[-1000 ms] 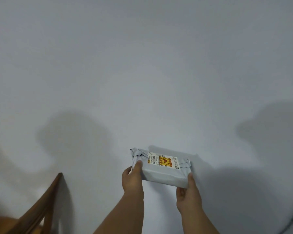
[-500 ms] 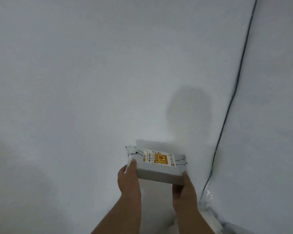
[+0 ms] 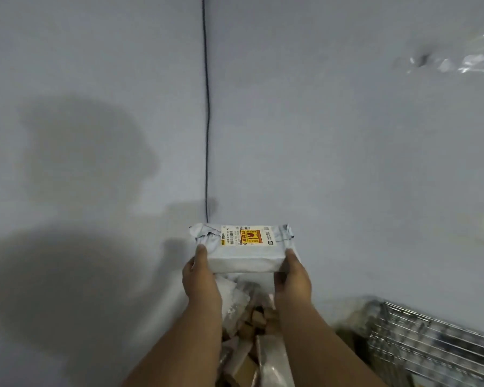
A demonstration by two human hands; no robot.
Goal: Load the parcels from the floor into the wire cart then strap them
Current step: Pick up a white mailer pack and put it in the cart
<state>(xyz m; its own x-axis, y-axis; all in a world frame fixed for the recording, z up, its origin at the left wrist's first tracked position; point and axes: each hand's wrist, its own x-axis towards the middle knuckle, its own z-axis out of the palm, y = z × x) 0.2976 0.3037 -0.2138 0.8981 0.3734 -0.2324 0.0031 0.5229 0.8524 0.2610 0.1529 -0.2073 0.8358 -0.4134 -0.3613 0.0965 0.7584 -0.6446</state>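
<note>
I hold a small grey-wrapped parcel (image 3: pixel 242 247) with a white shipping label and an orange fragile sticker, in front of me at chest height. My left hand (image 3: pixel 199 277) grips its left end and my right hand (image 3: pixel 292 277) grips its right end, thumbs on top. Below and between my forearms lies a heap of other parcels (image 3: pixel 249 325), brown cartons and plastic-wrapped packs. The wire cart (image 3: pixel 430 339) shows its metal mesh at the lower right, blurred.
A pale grey wall fills most of the view, with a thin black cable (image 3: pixel 206 107) running down the corner above the parcel. Crumpled clear plastic (image 3: pixel 458 60) hangs at the upper right. My shadow falls on the wall to the left.
My view has swung to the right: the cable moved from the right side to the centre, and the parcel heap and wire cart came into sight. Both hands keep the same grip on the parcel.
</note>
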